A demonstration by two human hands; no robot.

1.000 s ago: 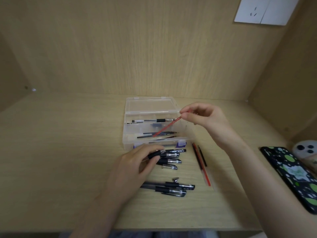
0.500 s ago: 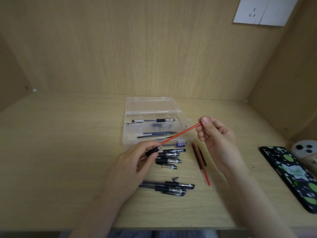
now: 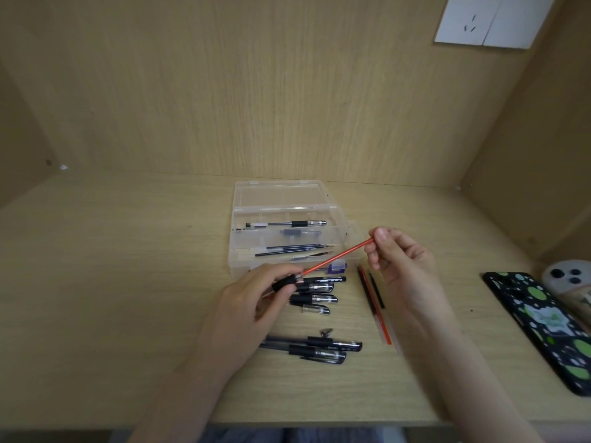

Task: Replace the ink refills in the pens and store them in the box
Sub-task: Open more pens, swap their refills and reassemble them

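Two bare hands work above the middle of the bench (image 3: 128,282). The left hand (image 3: 243,311) has its fingers (image 3: 284,294) closed round a pen barrel (image 3: 286,282) by its black grip, just in front of the clear plastic box (image 3: 287,212). The right hand (image 3: 403,266) pinches the far end of a red ink refill (image 3: 339,255) between thumb and fingertips; the refill slants down to the left, its lower end at the mouth of the barrel.

The box stands open toward the bench's back edge, its lid laid flat behind it, with one black-grip pen (image 3: 287,224) and several dark refills (image 3: 297,249) inside. Between the box and the front edge lie a cluster of black pen parts (image 3: 315,294) and, nearer the front, two whole pens (image 3: 316,348). Loose black and red refills (image 3: 372,298) lie just right of these, under the right wrist. Close to the right edge rests a phone in a black case with green spots (image 3: 543,327).
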